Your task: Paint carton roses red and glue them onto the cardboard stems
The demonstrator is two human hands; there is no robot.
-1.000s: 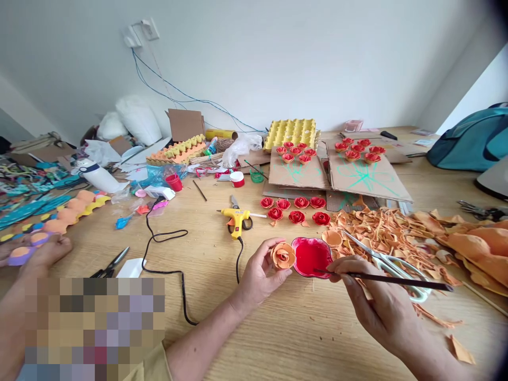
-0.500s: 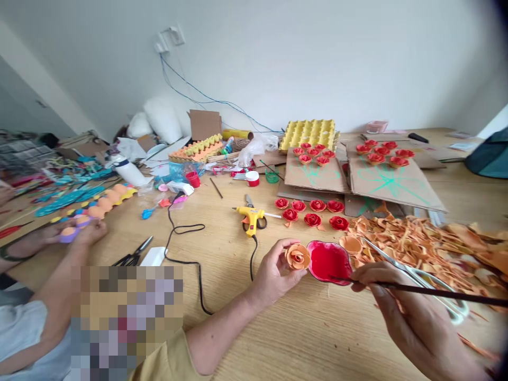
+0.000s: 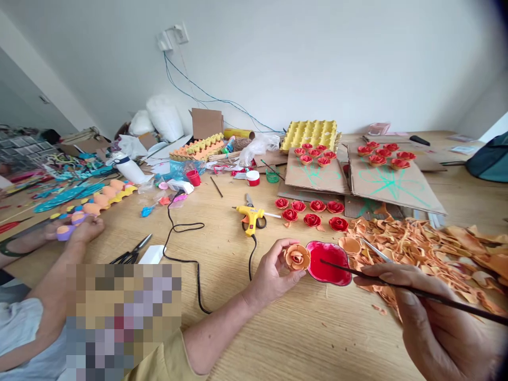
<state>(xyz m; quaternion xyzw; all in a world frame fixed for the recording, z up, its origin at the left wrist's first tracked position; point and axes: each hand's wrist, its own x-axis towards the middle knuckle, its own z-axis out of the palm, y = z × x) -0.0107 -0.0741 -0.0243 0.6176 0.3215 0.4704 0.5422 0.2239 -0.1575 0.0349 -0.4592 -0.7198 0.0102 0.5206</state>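
Between the fingers and thumb of my left hand [image 3: 273,278] is an orange paper rose [image 3: 297,257], its petals facing up. Right beside it stands a shallow dish of red paint [image 3: 327,270] with a scalloped rim. My right hand [image 3: 428,312] grips a long dark paintbrush [image 3: 381,283], whose tip lies over the paint in the dish. An orange cup-shaped piece [image 3: 350,245] touches the dish's far right side. Behind the dish sit several red-painted roses [image 3: 313,219]. Scissors [image 3: 375,250] lie partly hidden behind my right hand.
Orange scraps [image 3: 428,248] heap up on the right. More red roses rest on cardboard sheets [image 3: 391,185] at the back. A yellow glue gun [image 3: 251,218] with a black cord lies mid-table. At left, a co-worker's hands [image 3: 85,230] hold a coloured egg-carton strip [image 3: 105,203].
The brush tip has shifted left and up within the paint dish, and my right hand has moved slightly right. The rose in my left hand has turned a little.
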